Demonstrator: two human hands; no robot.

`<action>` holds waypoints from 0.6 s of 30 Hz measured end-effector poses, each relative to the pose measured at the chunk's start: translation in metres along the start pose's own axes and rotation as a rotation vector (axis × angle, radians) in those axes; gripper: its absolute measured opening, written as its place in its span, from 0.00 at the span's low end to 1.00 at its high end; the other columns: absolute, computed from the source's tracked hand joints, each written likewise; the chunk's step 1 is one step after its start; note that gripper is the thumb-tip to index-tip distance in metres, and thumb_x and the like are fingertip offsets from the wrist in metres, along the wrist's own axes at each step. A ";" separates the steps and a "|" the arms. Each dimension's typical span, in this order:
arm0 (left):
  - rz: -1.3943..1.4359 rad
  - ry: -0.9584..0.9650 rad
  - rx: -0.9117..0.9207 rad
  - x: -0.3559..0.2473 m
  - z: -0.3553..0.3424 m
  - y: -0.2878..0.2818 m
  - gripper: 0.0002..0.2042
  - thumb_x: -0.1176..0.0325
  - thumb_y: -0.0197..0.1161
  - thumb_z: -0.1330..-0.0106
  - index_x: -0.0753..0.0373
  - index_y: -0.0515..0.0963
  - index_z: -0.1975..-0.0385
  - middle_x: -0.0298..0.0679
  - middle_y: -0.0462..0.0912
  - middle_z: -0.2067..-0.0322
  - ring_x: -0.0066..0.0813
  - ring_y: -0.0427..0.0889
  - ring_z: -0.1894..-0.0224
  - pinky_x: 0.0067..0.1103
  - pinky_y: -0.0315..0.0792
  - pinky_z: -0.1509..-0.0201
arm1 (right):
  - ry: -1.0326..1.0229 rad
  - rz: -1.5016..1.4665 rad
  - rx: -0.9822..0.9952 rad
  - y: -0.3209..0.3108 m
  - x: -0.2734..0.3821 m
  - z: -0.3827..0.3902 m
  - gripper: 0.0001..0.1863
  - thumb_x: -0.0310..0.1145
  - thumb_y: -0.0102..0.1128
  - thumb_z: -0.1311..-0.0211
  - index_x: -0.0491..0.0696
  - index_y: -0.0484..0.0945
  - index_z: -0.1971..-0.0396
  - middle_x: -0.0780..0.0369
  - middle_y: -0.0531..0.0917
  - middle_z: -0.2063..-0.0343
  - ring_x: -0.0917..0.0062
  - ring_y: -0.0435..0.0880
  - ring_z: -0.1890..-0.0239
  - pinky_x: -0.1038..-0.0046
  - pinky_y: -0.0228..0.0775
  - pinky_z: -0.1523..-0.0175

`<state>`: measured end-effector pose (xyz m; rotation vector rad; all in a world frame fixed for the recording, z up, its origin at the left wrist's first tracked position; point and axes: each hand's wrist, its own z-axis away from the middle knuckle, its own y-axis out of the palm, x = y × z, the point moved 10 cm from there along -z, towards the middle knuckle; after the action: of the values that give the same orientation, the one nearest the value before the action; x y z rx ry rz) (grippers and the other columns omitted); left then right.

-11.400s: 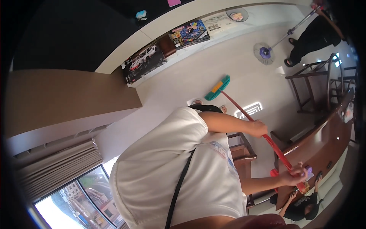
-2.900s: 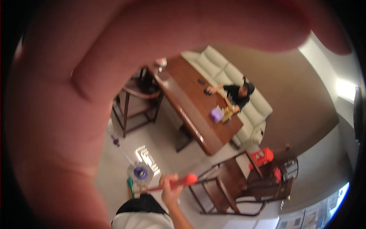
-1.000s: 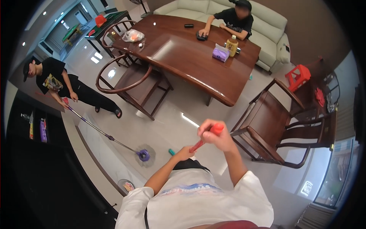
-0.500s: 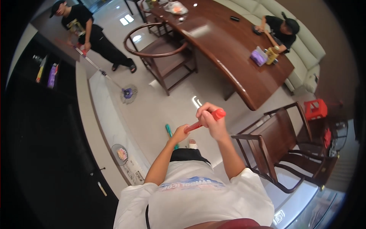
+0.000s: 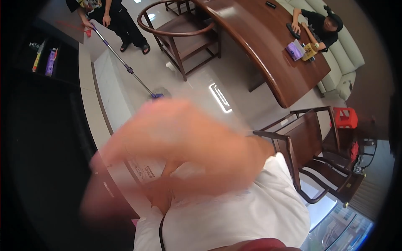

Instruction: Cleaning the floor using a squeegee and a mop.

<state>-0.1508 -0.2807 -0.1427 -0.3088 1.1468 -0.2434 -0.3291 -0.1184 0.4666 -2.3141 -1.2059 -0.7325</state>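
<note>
My right hand (image 5: 180, 144) is raised very close to the camera, a large smear of motion over the middle of the picture. Its fingers cannot be made out, nor whether they hold anything. A dark reddish blur (image 5: 102, 201) runs along its lower left side; I cannot tell what it is. Behind it, part of my left arm (image 5: 162, 203) shows beside my white shirt (image 5: 251, 209). My left hand is hidden, so what it holds or touches does not show.
At upper left a person holds a mop (image 5: 130, 70) to the floor. A round-backed wooden chair (image 5: 188, 46) stands by the long table (image 5: 251, 42), where another person sits. Another wooden chair (image 5: 307, 138) and a red stool (image 5: 345, 118) are right; a dark cabinet (image 5: 46, 138) is left.
My right hand has swung up close to the camera. The red handle both hands held can no longer be made out. The other person's mop has moved nearer; the view has shifted.
</note>
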 end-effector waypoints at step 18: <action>0.068 -0.030 0.070 -0.039 -0.019 -0.011 0.10 0.68 0.61 0.40 0.65 0.76 0.62 0.37 0.80 0.71 0.22 0.75 0.66 0.21 0.70 0.60 | -0.248 -0.653 0.059 0.125 0.038 -0.021 0.12 0.24 0.51 0.39 0.49 0.76 0.56 0.47 0.78 0.58 0.65 0.81 0.61 0.79 0.69 0.66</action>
<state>-0.1834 -0.2794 -0.1131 -0.2103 1.1145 -0.2180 -0.2111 -0.1736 0.4906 -1.9952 -2.1097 -0.6027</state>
